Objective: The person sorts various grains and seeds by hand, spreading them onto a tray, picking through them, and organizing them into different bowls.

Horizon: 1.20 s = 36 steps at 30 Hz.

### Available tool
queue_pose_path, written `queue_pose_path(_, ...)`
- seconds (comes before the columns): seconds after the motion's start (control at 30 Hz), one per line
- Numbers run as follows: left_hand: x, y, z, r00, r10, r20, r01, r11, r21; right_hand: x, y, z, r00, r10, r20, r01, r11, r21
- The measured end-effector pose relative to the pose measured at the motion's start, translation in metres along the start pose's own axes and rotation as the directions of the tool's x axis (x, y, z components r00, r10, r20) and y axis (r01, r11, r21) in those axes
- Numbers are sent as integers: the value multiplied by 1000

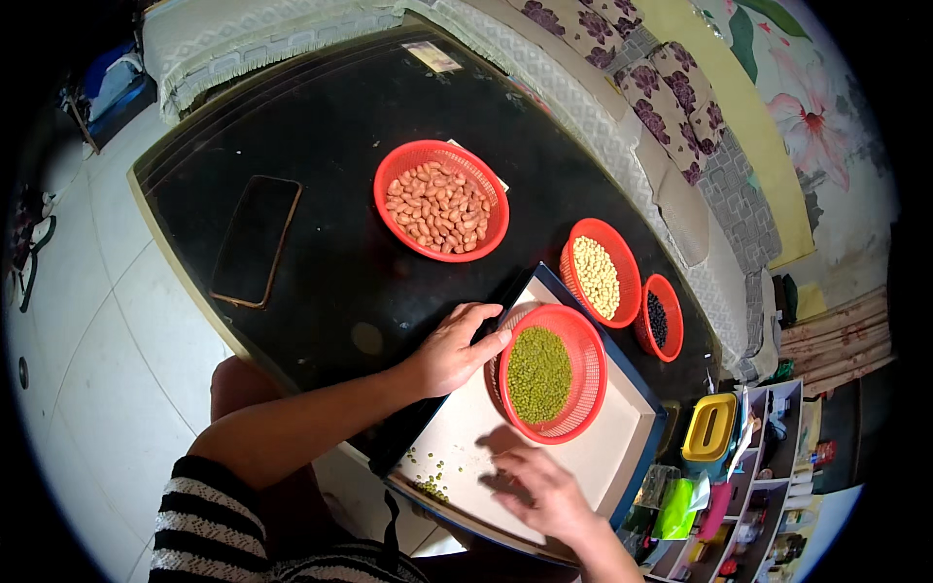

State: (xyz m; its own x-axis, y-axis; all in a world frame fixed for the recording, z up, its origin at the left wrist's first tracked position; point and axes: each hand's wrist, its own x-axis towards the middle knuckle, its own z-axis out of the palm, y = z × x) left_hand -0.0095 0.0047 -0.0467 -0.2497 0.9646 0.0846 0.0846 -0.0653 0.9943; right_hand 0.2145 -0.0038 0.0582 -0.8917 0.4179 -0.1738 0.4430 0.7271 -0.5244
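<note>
A red plastic basket [596, 379] of mung beans [539, 373] rests at the upper part of a shallow box lid [619, 430] with a pale inside and dark blue rim. The fingertips of my left hand [455, 350] touch the basket's left rim, with thumb and fingers apart. My right hand [543, 492] hovers low over the lid, below the basket, fingers loosely bent and somewhat blurred; nothing shows in it. Loose mung beans [430, 488] lie scattered in the lid's near left corner.
On the black table [328, 109], red baskets hold peanuts [437, 208], pale yellow beans [596, 277] and black beans [656, 321]. A smartphone [256, 240] lies at left. A sofa [656, 182] runs along the far side; a cluttered shelf [758, 466] stands at right.
</note>
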Motion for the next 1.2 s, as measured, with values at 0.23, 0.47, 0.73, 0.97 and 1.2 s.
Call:
queue_pose_path(0.23, -1, 3, -1, 1000, 13, -14, -13, 1000, 4, 16, 5, 57, 960, -271, 67, 257, 953, 163)
queue_pose_path(0.47, 0, 0, -1, 1000, 9, -19, -9, 999, -49, 61, -6, 70, 844, -511, 164, 505, 860, 77)
queue_pose_path(0.73, 1, -1, 0, 999, 21, -26, -22, 998, -51, 76, -9, 69, 779, -553, 296, 606, 785, -128)
queue_pose_path(0.97, 4, -4, 2, 998, 53, -24, -54, 997, -50, 64, -1, 41, 910, -383, -158, 376, 924, -71)
queue_pose_path(1.2, 0, -3, -1, 999, 24, -29, -23, 1000, 14, 46, 2, -15, 888, -281, -364, 145, 922, -358)
